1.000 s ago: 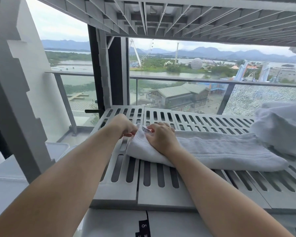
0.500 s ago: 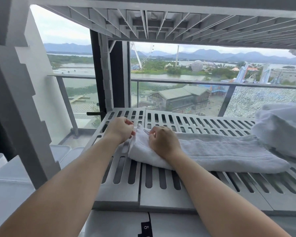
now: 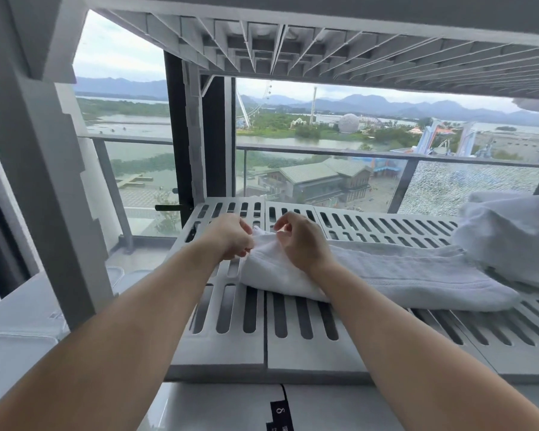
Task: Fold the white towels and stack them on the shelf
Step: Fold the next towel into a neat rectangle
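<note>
**Towel end pinched at centre frame**

A long, folded white terry towel [image 3: 402,275] is laid across the grey slotted plastic shelf [image 3: 231,325], from centre frame toward the right. Its left end is pinched between the curled fingers of the left hand [image 3: 229,237] and of the right hand [image 3: 304,244], which are held close together. A bundled white towel [image 3: 511,234] is seen at the right edge, just beside the other end.

Arms extended — left hand [image 3: 231,236] and right hand [image 3: 302,244] curled, close together
</note>
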